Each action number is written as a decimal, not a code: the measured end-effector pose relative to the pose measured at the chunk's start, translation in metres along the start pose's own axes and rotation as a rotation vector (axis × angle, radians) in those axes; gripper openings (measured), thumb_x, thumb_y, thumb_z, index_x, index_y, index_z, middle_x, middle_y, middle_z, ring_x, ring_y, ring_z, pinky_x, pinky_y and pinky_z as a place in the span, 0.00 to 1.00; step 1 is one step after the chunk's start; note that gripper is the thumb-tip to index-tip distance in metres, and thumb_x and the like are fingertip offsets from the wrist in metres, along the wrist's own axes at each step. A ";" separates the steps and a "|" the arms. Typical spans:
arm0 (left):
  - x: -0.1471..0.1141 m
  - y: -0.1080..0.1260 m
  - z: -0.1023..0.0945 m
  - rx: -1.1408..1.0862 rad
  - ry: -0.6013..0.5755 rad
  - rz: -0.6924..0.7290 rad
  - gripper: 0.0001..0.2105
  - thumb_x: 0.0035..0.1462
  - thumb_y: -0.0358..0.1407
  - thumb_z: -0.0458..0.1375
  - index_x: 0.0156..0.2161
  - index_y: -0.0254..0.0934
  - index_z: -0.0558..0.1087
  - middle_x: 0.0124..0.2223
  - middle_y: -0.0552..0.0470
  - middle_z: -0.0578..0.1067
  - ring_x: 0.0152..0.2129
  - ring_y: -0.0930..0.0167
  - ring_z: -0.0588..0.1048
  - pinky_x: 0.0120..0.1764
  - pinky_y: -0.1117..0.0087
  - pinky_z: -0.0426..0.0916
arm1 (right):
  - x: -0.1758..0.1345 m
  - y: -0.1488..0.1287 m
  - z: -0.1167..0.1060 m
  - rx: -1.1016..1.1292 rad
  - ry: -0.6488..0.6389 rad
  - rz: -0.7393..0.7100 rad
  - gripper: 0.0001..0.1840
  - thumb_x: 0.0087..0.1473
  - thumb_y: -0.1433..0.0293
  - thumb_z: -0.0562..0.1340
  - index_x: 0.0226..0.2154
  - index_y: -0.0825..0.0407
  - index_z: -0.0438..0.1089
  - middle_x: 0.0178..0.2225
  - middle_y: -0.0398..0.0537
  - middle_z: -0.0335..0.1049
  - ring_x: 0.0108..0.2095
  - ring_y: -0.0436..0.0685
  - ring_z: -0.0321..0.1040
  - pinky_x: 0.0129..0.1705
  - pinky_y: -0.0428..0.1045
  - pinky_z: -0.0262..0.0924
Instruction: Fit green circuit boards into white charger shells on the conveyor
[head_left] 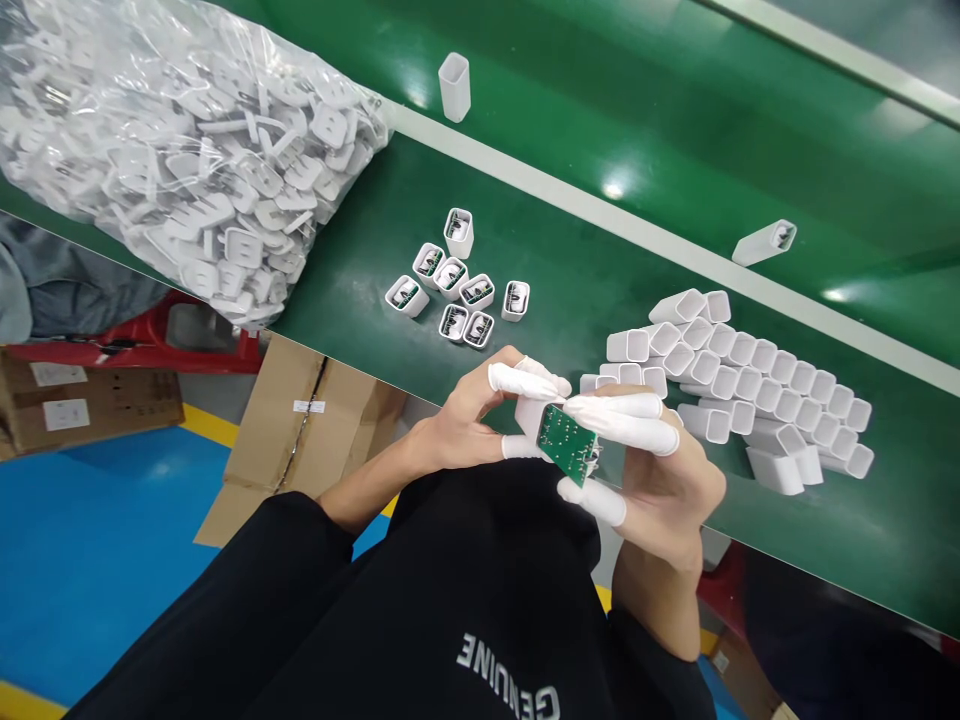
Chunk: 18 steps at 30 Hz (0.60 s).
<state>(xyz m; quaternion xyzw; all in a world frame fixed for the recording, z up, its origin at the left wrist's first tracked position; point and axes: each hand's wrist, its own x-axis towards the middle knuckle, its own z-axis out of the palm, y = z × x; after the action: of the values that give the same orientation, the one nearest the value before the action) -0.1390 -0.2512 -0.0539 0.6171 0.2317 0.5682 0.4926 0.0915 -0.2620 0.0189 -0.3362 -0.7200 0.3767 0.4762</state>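
Note:
Between thumb and fingers, my left hand [480, 410] grips a white plastic housing [529, 418] near the table's front edge. A green circuit board [568, 442] sticks out of the housing's open end, solder side toward me. My right hand [652, 465] pinches the board by its edges. Both hands wear white finger cots. How deep the board sits in the housing is hidden. Beyond my hands stand several housings with boards inside [477, 291]. To the right lies a cluster of open white housings [739, 375].
A clear bag of white plug parts [225, 150] covers the table's left end. One white housing [454, 88] stands on the green strip at the back; another housing [765, 243] lies on its side at back right. Below the table edge are a cardboard box [289, 420] and a red stool [161, 340].

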 end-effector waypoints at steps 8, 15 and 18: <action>0.000 0.000 0.000 -0.021 -0.008 0.016 0.37 0.57 0.31 0.82 0.70 0.49 0.77 0.58 0.45 0.81 0.54 0.59 0.88 0.50 0.62 0.89 | 0.002 -0.001 0.000 -0.020 -0.020 -0.009 0.38 0.58 0.71 0.81 0.68 0.38 0.80 0.54 0.50 0.88 0.51 0.72 0.84 0.52 0.70 0.80; 0.001 0.000 -0.002 -0.010 -0.007 0.006 0.36 0.57 0.33 0.83 0.69 0.48 0.79 0.57 0.45 0.82 0.52 0.60 0.87 0.49 0.64 0.88 | 0.005 -0.003 -0.001 -0.018 -0.028 -0.016 0.38 0.57 0.72 0.81 0.68 0.39 0.80 0.54 0.50 0.88 0.51 0.72 0.84 0.53 0.70 0.80; 0.001 0.000 -0.001 -0.030 -0.003 0.015 0.35 0.57 0.33 0.83 0.68 0.47 0.79 0.57 0.45 0.82 0.52 0.61 0.87 0.49 0.65 0.88 | 0.004 -0.003 0.000 -0.036 -0.035 -0.014 0.39 0.57 0.72 0.81 0.69 0.38 0.79 0.54 0.49 0.88 0.52 0.72 0.83 0.53 0.70 0.80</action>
<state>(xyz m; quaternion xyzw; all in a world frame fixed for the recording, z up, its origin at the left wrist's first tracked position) -0.1401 -0.2497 -0.0537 0.6123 0.2178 0.5742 0.4979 0.0901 -0.2600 0.0232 -0.3331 -0.7373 0.3662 0.4598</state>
